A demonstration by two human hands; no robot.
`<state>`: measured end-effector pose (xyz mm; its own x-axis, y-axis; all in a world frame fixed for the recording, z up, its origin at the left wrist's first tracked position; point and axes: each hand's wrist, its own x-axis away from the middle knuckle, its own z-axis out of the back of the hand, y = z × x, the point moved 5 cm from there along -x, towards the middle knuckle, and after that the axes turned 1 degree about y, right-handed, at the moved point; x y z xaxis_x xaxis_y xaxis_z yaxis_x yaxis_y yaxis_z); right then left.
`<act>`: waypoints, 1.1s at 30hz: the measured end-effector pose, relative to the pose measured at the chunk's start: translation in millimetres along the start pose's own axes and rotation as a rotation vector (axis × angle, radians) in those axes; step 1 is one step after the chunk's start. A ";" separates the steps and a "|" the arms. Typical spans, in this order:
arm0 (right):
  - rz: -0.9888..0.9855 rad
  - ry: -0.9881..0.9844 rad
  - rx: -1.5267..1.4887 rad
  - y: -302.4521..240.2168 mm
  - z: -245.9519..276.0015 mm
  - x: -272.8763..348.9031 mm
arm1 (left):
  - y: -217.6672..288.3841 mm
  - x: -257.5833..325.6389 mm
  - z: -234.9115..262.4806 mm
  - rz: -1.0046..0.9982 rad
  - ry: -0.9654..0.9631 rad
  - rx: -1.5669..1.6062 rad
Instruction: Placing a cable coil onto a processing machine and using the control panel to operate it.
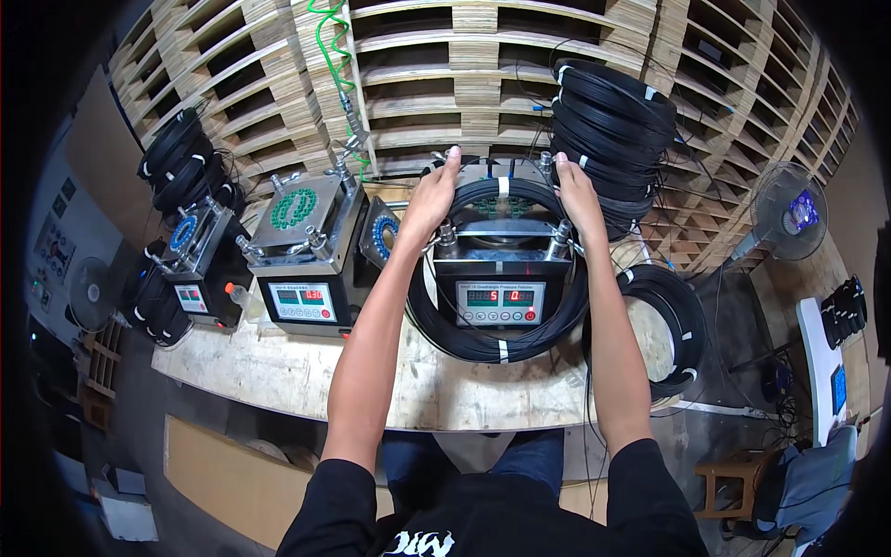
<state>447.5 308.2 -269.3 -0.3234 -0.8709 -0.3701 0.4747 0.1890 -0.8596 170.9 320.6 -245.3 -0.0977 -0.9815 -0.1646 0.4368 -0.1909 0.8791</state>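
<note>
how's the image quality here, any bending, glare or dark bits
Head view: wooden pallets and the worktable edge bow with the fisheye; head view: corners fall to black, far left dim; head view: the front display glows red; head view: loops of the black coil merge, dark on dark.

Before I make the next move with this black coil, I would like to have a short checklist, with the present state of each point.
1. Left hand and right hand on the black coil: ok, one at each upper side.
2. White ties on it: ok, seen at top and bottom.
3. Display visible through the ring: ok, lit.
4. Loose strands kept off the bench edge: not ok, some hang past it.
5. Cable ends seated: cannot tell.
</note>
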 end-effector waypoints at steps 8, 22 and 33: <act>-0.161 -0.144 -0.190 -17.3 4.5 16.7 | 2.2 7.6 5.9 0.020 0.075 0.047; -0.114 -0.109 -0.060 -3.1 4.3 7.3 | -3.3 -2.3 0.4 -0.028 0.045 -0.019; -0.118 -0.125 -0.260 -35.8 6.0 29.3 | -11.5 -6.2 2.3 -0.028 0.084 0.049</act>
<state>425.9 273.2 -247.2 -0.2528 -0.9399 -0.2295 0.2092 0.1785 -0.9615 164.4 328.9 -253.3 -0.0329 -0.9739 -0.2246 0.3900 -0.2194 0.8943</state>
